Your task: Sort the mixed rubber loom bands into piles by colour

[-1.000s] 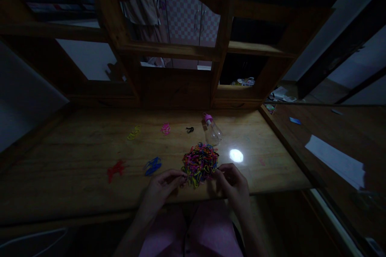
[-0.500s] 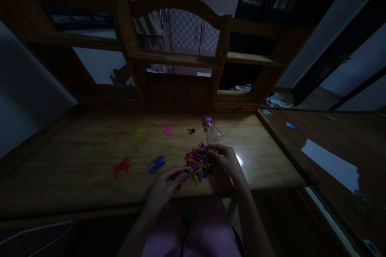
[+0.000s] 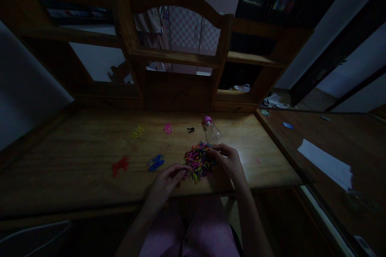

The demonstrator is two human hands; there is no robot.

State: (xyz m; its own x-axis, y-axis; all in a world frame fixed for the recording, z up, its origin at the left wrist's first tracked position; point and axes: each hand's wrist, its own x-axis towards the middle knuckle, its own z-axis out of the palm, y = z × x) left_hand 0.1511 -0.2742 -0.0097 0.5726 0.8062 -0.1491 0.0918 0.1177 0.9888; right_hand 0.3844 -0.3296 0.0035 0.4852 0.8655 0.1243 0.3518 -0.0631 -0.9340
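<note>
Narrowed at the fingertips, the left hand meets the near-left edge of a multicoloured heap of bands on a wooden desk as the right hand, also narrow, touches the heap's right side; from my remote post, I cannot tell whether either holds a band. Left of the heap lie blue bands, then red bands; beyond it, pink bands, yellow bands, black bands and a pink-capped bottle. I read the step as picking through the heap; the next move likely calls for a light, single-band pinch.
</note>
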